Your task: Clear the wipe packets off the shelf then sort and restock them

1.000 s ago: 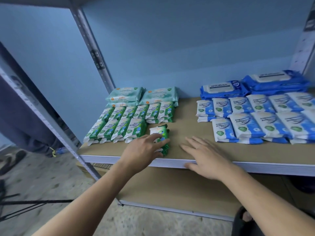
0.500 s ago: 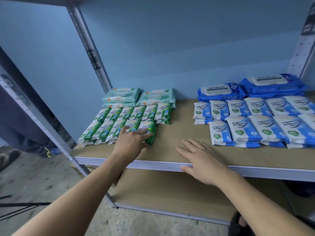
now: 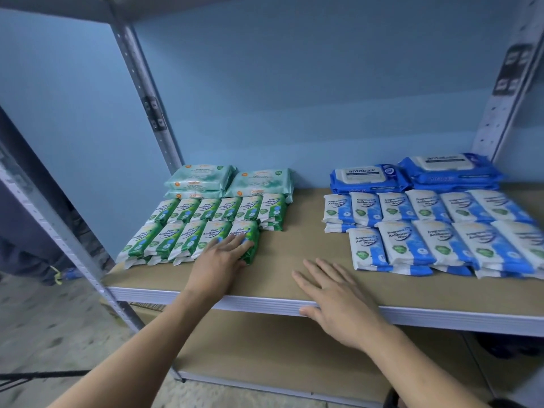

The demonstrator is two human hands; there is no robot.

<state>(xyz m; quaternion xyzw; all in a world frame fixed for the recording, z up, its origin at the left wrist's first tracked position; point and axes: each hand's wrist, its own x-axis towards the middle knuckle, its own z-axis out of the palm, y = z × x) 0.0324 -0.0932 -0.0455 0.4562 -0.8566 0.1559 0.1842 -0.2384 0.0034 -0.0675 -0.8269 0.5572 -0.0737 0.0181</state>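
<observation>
Green pine wipe packets point(image 3: 188, 228) lie in two rows on the left of the shelf board point(image 3: 297, 245). My left hand point(image 3: 219, 260) lies with straight fingers on the rightmost green packet point(image 3: 248, 240) of the front row, its thumb against the packet's right side. Behind them sit pale green packs point(image 3: 229, 182). On the right lie blue-and-white packets point(image 3: 426, 231), with large blue packs point(image 3: 412, 173) at the back. My right hand point(image 3: 335, 293) rests flat and open on the bare board at the front edge.
A grey metal upright point(image 3: 147, 104) stands at the back left and another upright point(image 3: 506, 83) at the back right. A lower shelf board point(image 3: 279, 354) lies beneath. The floor point(image 3: 59, 334) lies to the left, with a dark-clothed person's leg point(image 3: 26, 245) behind the frame.
My left hand has slid a green packet leftward from the middle of the shelf into the front row's right end. My right hand has stayed flat on the board.
</observation>
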